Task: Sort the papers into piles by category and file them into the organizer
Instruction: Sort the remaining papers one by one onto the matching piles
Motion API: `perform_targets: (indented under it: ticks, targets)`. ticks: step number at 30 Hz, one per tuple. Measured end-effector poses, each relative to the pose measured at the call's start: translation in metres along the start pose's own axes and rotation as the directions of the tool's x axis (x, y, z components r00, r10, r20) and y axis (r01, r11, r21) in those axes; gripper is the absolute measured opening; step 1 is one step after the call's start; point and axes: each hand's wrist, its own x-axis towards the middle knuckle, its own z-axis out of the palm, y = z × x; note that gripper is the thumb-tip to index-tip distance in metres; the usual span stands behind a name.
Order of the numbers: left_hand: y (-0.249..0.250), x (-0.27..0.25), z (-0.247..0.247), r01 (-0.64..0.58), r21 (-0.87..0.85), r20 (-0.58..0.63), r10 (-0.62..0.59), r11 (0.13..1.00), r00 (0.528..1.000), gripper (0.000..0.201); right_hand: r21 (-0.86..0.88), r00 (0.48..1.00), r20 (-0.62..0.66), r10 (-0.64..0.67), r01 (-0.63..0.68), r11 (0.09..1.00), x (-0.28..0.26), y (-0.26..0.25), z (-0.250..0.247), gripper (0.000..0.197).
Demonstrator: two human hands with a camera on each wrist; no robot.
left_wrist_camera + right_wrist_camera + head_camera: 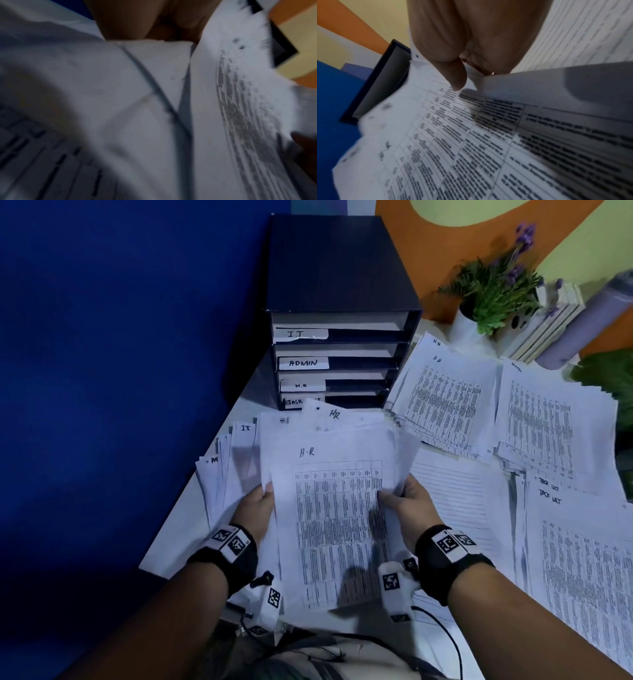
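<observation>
A stack of white papers (329, 508) with a printed table, its top sheet marked "H.R", is held above the table in front of me. My left hand (258, 505) grips its left edge and my right hand (406, 501) grips its right edge, thumb on the top sheet (436, 135). In the left wrist view the held papers (240, 108) are blurred. The black organizer (342, 313) stands at the back, with shelves labelled I.T, ADMIN, H.R and TASK LIST. Sorted piles lie around: an H.R pile (442, 395), a task list pile (575, 542), an I.T pile (236, 460).
A potted plant with purple flowers (496, 289) and a grey roll (589, 320) stand at the back right. More paper piles (555, 419) cover the right of the white table. A blue wall (120, 371) runs along the table's left edge.
</observation>
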Motion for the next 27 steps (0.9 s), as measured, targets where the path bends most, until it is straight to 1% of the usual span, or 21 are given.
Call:
perform_targets:
  ticks: [1,2,3,4,5,6,7,8,9,10,11,12,14,17,21,23,24,27]
  targets:
    - [0.004,-0.003,0.005,0.016,0.002,0.051,-0.016,1.0,0.999,0.049,-0.016,1.0,-0.005,0.0,0.0,1.0,0.001,0.0,-0.002,0.035]
    - [0.009,-0.006,0.009,0.028,0.034,0.094,-0.031,0.999,0.995,0.056,-0.042,0.999,-0.033,0.007,-0.009,0.999,0.002,0.0,-0.005,0.032]
    - [0.015,-0.009,0.011,0.028,0.087,0.105,-0.037,0.996,0.994,0.058,-0.075,0.997,-0.078,0.018,-0.024,0.997,0.002,-0.001,-0.007,0.028]
    - [0.018,-0.009,0.012,0.004,0.158,0.084,-0.017,0.987,0.996,0.056,-0.117,0.992,-0.128,0.023,-0.038,0.992,0.002,-0.002,-0.01,0.023]
    - [0.019,-0.005,0.012,-0.048,0.27,0.053,0.035,0.962,0.998,0.05,-0.174,0.986,-0.168,0.018,-0.048,0.984,0.004,-0.002,-0.014,0.02]
    - [0.017,0.001,0.011,-0.107,0.401,0.001,0.117,0.91,0.993,0.039,-0.246,0.981,-0.193,0.008,-0.056,0.968,0.004,-0.001,-0.016,0.016]
    - [0.014,0.008,0.008,-0.123,0.533,-0.043,0.172,0.837,0.984,0.028,-0.321,0.979,-0.205,-0.007,-0.061,0.945,0.005,0.001,-0.019,0.013]
    - [0.011,0.013,0.004,-0.096,0.631,-0.077,0.186,0.769,0.98,0.026,-0.381,0.977,-0.211,-0.019,-0.064,0.922,0.005,0.003,-0.02,0.011]
    - [0.006,0.017,0.001,-0.035,0.692,-0.104,0.147,0.721,0.984,0.047,-0.419,0.976,-0.219,-0.025,-0.071,0.905,0.005,0.006,-0.021,0.011]
    - [0.001,0.019,-0.001,0.037,0.715,-0.128,0.078,0.698,0.989,0.07,-0.439,0.973,-0.23,-0.024,-0.082,0.895,0.004,0.008,-0.022,0.011]
    - [-0.002,0.022,-0.002,0.083,0.723,-0.149,0.038,0.686,0.988,0.086,-0.457,0.97,-0.243,-0.025,-0.091,0.885,0.003,0.011,-0.022,0.01]
    - [-0.004,0.024,-0.003,0.101,0.725,-0.159,0.023,0.681,0.987,0.098,-0.472,0.968,-0.249,-0.025,-0.099,0.876,0.001,0.012,-0.022,0.009]
    - [-0.007,0.029,-0.004,0.11,0.729,-0.161,0.013,0.676,0.987,0.111,-0.475,0.967,-0.252,-0.025,-0.101,0.874,-0.001,0.015,-0.023,0.009]
    - [-0.008,0.031,-0.004,0.118,0.707,-0.182,0.018,0.697,0.983,0.118,-0.454,0.969,-0.245,-0.023,-0.093,0.886,-0.003,0.014,-0.025,0.012]
    - [-0.007,0.024,-0.001,0.084,0.692,-0.187,0.065,0.717,0.98,0.115,-0.439,0.971,-0.237,-0.022,-0.087,0.894,-0.004,0.01,-0.029,0.014]
    - [-0.007,0.021,0.0,0.065,0.697,-0.189,0.095,0.714,0.977,0.108,-0.413,0.971,-0.239,-0.009,-0.093,0.906,-0.005,0.007,-0.03,0.016]
    - [-0.007,0.02,0.0,0.034,0.688,-0.181,0.126,0.725,0.975,0.099,-0.396,0.972,-0.237,0.004,-0.1,0.913,-0.006,0.006,-0.031,0.017]
    - [-0.004,0.011,0.002,-0.062,0.596,-0.172,0.203,0.801,0.964,0.055,-0.337,0.972,-0.232,0.021,-0.1,0.936,-0.003,0.007,-0.034,0.017]
